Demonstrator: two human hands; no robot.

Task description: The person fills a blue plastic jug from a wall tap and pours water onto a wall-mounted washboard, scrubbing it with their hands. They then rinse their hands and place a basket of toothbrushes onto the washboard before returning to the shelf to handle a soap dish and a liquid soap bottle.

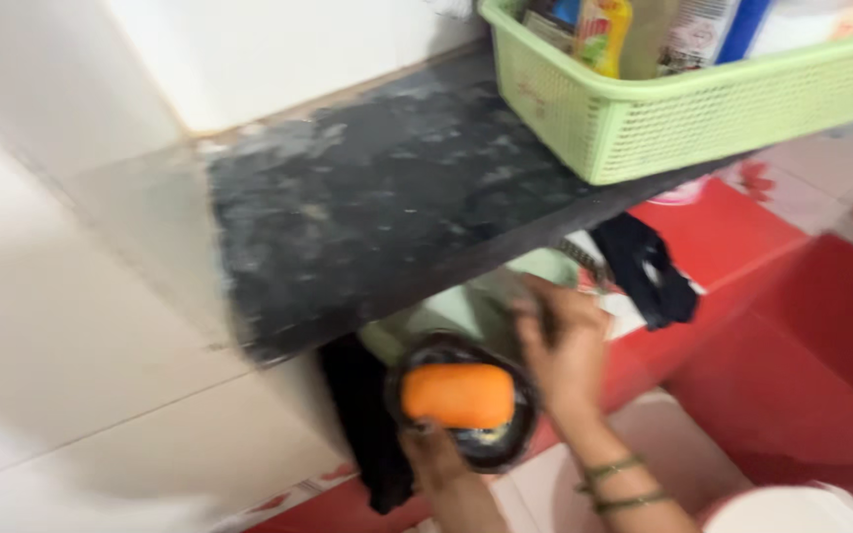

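Note:
An orange bar of soap (458,395) lies in a round dark dish (505,444), just below the edge of a dark stone shelf (377,207). My left hand (444,474) comes up from the bottom and grips the dish's near rim. My right hand (567,350), with green bangles on the wrist, is curled against the dish's right side; the blur hides whether it grips the dish. Behind both hands sits a pale green rounded container (466,301), partly hidden under the shelf.
A light green plastic basket (663,123) holding bottles and packets stands on the shelf at the top right. Black cloths (644,266) hang below the shelf. White wall tiles (71,326) fill the left, red and white tiles (792,336) the right. A white rounded object (792,511) sits at the bottom right.

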